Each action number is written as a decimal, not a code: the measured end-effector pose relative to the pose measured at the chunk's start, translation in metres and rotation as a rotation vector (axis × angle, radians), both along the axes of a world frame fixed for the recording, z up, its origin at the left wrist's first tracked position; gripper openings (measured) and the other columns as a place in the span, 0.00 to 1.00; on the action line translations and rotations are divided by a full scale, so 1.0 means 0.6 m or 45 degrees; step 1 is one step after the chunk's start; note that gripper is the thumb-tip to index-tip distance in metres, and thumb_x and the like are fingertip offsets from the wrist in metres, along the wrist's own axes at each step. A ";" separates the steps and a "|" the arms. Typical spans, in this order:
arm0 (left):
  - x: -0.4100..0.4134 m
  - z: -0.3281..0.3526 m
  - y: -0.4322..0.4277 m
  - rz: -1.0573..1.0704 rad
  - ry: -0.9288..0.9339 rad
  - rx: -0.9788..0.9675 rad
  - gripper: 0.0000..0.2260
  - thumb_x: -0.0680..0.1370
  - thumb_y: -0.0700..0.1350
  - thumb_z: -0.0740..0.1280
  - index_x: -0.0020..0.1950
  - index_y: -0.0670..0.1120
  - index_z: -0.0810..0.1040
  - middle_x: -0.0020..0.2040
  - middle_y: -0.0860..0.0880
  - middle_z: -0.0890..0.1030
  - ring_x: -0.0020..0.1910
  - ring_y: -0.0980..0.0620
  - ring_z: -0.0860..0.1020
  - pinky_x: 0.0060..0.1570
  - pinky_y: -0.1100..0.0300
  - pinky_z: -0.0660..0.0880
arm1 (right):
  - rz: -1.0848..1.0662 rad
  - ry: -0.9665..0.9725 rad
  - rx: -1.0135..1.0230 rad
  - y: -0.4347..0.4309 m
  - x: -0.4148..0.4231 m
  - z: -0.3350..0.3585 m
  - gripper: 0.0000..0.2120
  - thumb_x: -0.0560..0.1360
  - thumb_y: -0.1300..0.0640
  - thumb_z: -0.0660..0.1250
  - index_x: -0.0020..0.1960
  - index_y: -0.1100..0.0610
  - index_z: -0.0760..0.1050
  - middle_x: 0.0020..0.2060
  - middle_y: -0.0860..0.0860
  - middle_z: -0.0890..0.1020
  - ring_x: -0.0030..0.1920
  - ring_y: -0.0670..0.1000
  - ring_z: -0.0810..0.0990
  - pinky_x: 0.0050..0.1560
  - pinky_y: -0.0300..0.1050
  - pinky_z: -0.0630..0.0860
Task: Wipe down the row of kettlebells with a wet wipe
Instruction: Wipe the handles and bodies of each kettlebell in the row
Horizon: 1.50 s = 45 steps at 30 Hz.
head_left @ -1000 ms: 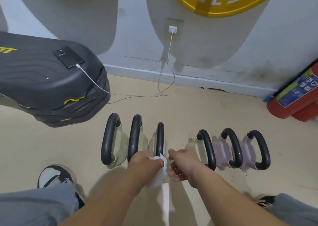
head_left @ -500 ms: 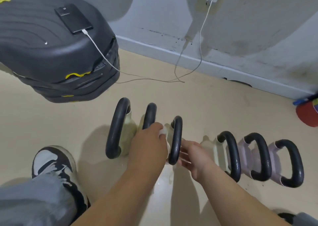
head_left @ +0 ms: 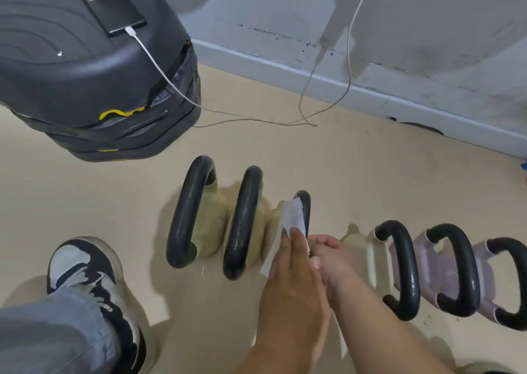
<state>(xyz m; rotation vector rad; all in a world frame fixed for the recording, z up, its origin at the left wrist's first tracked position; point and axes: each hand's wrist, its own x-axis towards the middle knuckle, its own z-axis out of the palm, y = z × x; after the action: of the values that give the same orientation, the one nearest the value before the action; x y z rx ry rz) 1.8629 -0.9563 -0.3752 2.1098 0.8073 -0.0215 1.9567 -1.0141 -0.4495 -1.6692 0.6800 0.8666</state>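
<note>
Several kettlebells with black handles stand in a row on the beige floor: pale yellow ones at the left (head_left: 211, 225), lilac ones at the right (head_left: 453, 271). The third kettlebell (head_left: 304, 205) shows only the top of its handle. My left hand (head_left: 291, 265) presses a white wet wipe (head_left: 292, 219) against the left side of that handle, fingers laid along it. My right hand (head_left: 330, 256) grips the near part of the same handle, which its fingers hide.
A stacked black step platform (head_left: 85, 82) sits at the back left with a phone (head_left: 111, 5) charging on it; its cable (head_left: 322, 111) trails across the floor to the wall. My left shoe (head_left: 85, 271) stands on the floor left of the row.
My left hand slid back toward me along the third handle and the wipe now shows above my fingers. My right hand closed round the handle's near end. The view dropped lower.
</note>
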 end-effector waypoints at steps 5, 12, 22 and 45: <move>0.090 0.010 0.057 0.176 -0.010 -0.032 0.05 0.83 0.48 0.61 0.48 0.50 0.70 0.40 0.53 0.78 0.39 0.51 0.77 0.38 0.59 0.70 | 0.009 -0.038 -0.008 -0.001 0.003 0.004 0.11 0.77 0.66 0.69 0.37 0.57 0.77 0.30 0.56 0.81 0.29 0.53 0.75 0.33 0.41 0.75; 0.109 -0.014 0.053 0.241 -0.090 -0.313 0.24 0.81 0.40 0.64 0.76 0.52 0.66 0.62 0.48 0.79 0.60 0.47 0.79 0.55 0.55 0.75 | -0.005 -0.037 0.039 0.005 -0.009 0.006 0.11 0.76 0.63 0.73 0.36 0.55 0.77 0.35 0.58 0.80 0.31 0.53 0.74 0.36 0.45 0.76; -0.004 -0.065 -0.024 -0.293 0.072 0.315 0.30 0.81 0.50 0.45 0.83 0.42 0.44 0.82 0.39 0.44 0.82 0.41 0.49 0.77 0.51 0.60 | -0.012 -0.023 0.024 -0.004 -0.005 0.005 0.04 0.76 0.67 0.73 0.47 0.60 0.82 0.35 0.57 0.86 0.34 0.57 0.82 0.37 0.44 0.81; 0.125 -0.015 0.065 -0.111 0.000 0.107 0.18 0.82 0.40 0.59 0.72 0.45 0.71 0.73 0.46 0.69 0.70 0.44 0.72 0.60 0.54 0.73 | -0.001 -0.014 0.049 0.003 -0.007 0.021 0.10 0.75 0.70 0.69 0.42 0.57 0.79 0.31 0.57 0.80 0.27 0.53 0.74 0.29 0.40 0.75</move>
<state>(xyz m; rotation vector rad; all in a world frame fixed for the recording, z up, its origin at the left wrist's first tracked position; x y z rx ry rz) 1.9381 -0.9173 -0.3844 2.2232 0.7266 -0.0345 1.9524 -1.0125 -0.4369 -1.6384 0.6527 0.8645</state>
